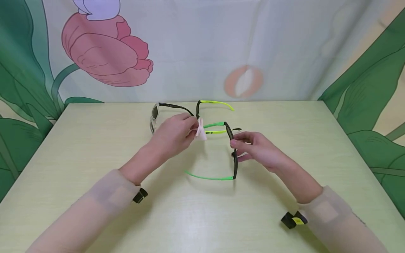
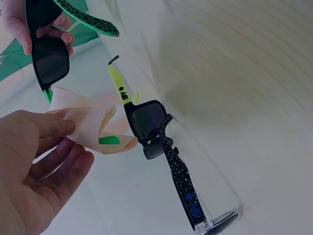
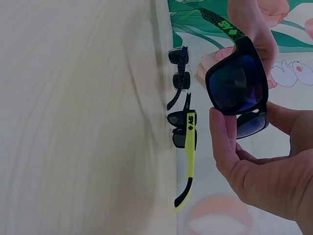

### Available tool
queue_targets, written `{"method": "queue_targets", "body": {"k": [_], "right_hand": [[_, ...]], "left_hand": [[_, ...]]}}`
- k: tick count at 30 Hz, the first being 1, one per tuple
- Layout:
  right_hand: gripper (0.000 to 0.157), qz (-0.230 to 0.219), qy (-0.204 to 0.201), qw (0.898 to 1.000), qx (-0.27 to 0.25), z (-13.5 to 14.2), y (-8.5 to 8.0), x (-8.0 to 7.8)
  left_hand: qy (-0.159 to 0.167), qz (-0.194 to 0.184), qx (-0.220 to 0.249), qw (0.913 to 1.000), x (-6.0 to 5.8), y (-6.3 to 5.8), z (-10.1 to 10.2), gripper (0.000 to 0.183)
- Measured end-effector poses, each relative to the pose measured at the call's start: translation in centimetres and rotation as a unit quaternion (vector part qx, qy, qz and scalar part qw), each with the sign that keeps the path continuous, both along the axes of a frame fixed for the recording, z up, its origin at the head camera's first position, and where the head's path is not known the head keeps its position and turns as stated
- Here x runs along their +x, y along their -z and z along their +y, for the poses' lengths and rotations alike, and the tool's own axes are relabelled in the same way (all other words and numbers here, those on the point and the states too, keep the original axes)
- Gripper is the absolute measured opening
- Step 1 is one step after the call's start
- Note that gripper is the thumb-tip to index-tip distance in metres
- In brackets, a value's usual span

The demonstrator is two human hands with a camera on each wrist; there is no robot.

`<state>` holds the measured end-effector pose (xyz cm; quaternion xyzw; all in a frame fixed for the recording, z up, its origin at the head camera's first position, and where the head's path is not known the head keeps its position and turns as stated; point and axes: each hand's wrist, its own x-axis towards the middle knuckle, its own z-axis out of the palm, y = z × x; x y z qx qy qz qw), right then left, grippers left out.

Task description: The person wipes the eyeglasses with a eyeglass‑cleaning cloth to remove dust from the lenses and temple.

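My right hand [image 1: 262, 151] holds black-framed sunglasses [image 1: 235, 168] with green temples, pinching the front frame near the middle. They are raised above the table with the temples pointing left. In my left hand [image 1: 175, 133] is a pale pink cloth [image 1: 201, 130], pinched between thumb and fingers. The cloth is folded around the far green temple [image 1: 215, 124]; a bit of green [image 2: 109, 140] shows in its fold in the left wrist view. The right wrist view shows the dark bluish lenses [image 3: 237, 85] and my right fingers [image 3: 224, 139] against the frame.
Behind the hands, sunglasses with yellow temples [image 1: 218, 102] lie on the pale table [image 1: 202, 211]. To their left are clear-framed sunglasses [image 1: 154, 112] with speckled black temples, partly hidden by my left hand. A printed curtain [image 1: 190, 52] hangs along the table's far edge.
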<state>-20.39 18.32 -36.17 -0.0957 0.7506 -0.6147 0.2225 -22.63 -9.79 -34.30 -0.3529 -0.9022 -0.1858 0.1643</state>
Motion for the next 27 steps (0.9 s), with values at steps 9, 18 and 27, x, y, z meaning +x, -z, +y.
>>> {"method": "queue_targets", "body": {"k": [9,18,27], "right_hand": [[0.044,-0.003,-0.004,1.0,-0.005,-0.8,0.2,0.3],[0.044,-0.004,-0.004,1.0,-0.008,-1.7,0.0,0.5],[0.046,-0.006,-0.009,1.0,-0.02,-2.5,-0.1,0.6]], "left_hand": [[0.003,0.006,-0.011,0.9999,0.2,-0.5,1.0,0.006],[-0.004,-0.002,-0.029,0.9996,0.2,-1.1,1.9,0.006],[0.008,0.011,-0.022,0.9997,0.1,-1.6,2.6,0.005]]}}
